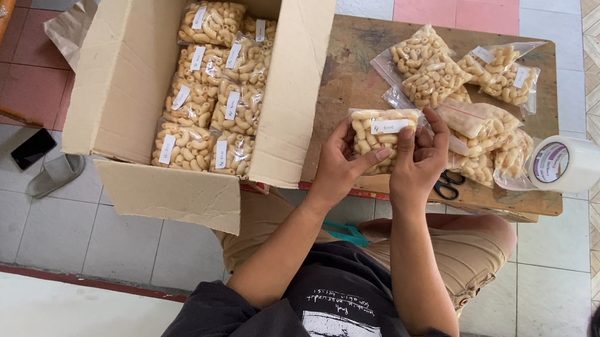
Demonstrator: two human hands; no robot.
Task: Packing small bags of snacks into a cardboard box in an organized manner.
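Head view. Both hands clamp one clear bag of macaroni snacks [381, 135] over the near edge of the low wooden table [349, 69]: left hand [340, 162] pinches its lower left, right hand [421, 160] its right side. More bags [474, 98] pile toward the table's far right corner. Black scissors [448, 185] lie at the near edge, partly behind the right hand. A tape roll [566, 163] overhangs the right edge. An open cardboard box [132, 59], packed with bags, stands just left of the table.

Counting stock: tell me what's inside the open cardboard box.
The cardboard box holds labelled clear snack bags in two columns. Only the top layer shows; anything beneath is covered.
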